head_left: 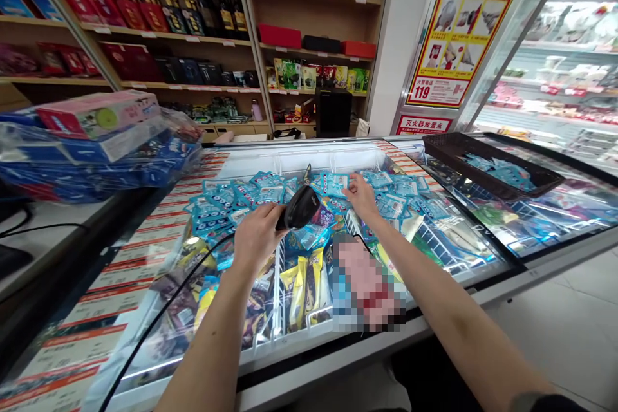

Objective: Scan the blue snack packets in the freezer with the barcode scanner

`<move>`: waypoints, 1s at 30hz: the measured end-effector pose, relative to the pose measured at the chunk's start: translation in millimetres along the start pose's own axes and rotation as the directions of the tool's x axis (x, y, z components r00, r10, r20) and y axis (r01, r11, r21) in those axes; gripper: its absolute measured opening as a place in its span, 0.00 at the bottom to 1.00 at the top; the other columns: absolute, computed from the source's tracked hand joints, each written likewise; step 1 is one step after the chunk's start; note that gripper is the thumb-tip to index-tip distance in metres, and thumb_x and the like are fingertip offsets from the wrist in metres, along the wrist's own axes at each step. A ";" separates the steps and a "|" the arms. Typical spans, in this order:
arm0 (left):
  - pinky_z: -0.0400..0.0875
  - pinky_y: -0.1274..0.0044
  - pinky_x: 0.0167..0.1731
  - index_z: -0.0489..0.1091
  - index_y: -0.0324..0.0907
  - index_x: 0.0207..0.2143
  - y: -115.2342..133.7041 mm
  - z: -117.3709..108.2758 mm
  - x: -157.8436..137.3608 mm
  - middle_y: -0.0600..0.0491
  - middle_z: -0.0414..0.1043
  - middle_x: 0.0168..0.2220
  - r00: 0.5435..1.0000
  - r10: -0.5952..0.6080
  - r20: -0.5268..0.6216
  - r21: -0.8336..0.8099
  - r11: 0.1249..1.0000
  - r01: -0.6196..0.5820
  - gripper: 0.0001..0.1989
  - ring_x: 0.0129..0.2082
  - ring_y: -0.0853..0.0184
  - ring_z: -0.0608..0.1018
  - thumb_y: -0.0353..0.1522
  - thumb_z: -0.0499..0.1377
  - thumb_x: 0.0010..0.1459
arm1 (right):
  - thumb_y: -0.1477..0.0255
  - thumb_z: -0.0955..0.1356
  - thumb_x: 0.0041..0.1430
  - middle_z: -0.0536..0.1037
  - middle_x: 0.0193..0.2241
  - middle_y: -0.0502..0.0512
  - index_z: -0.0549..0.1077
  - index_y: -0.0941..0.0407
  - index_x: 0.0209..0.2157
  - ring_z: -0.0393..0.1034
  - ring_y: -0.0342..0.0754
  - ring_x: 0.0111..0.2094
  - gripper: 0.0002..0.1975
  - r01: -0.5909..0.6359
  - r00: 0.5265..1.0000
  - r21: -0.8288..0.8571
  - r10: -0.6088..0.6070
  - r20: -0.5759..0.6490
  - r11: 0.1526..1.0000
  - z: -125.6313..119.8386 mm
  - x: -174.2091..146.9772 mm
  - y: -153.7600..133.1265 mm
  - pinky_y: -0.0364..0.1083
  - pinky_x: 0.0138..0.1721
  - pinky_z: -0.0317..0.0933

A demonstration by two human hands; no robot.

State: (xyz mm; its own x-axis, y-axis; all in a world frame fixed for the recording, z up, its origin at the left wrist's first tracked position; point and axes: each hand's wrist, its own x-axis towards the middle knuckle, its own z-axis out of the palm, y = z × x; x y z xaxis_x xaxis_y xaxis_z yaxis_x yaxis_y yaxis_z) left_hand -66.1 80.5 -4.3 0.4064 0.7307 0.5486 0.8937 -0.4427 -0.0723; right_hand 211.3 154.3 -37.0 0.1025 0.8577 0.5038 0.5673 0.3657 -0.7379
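Observation:
My left hand (258, 235) is wrapped round the handle of a black barcode scanner (303, 207), whose cable trails down to the lower left. My right hand (361, 197) pinches the edge of a small blue packet (334, 184) with a barcode on its face. The scanner's head sits just left of and below that packet. Around both hands lie many more blue packets (215, 214) on the glass top of a chest freezer (251, 159). A pixelated flat pinkish object (367, 283) lies below my right forearm; I cannot tell what it is.
Yellow ice cream wrappers (304, 283) lie in a white wire basket. At right, a dark brown tray (487, 161) holds more blue packets. Boxes in clear plastic (96, 141) are stacked at left. Wooden shelves (193, 38) and a red sign (463, 26) stand behind.

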 end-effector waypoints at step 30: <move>0.65 0.73 0.35 0.68 0.44 0.46 27.3 3.1 7.0 0.48 0.73 0.41 0.997 0.029 0.075 -0.069 0.997 -0.024 0.16 0.41 0.59 0.74 0.36 0.56 0.54 | 0.67 0.63 0.57 0.75 0.35 0.52 0.64 0.55 0.47 0.71 0.46 0.36 0.16 -0.036 0.999 -0.051 0.036 0.006 0.998 -0.8 -14.4 6.2 0.46 0.42 0.63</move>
State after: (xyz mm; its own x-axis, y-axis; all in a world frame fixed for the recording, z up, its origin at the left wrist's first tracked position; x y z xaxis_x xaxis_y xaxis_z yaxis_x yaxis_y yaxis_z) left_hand -38.3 75.2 -5.1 0.4451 0.7547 0.4819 0.8686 -0.4948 -0.0274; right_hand 214.0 144.0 -48.5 0.1177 0.8726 0.4741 0.6041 0.3160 -0.7315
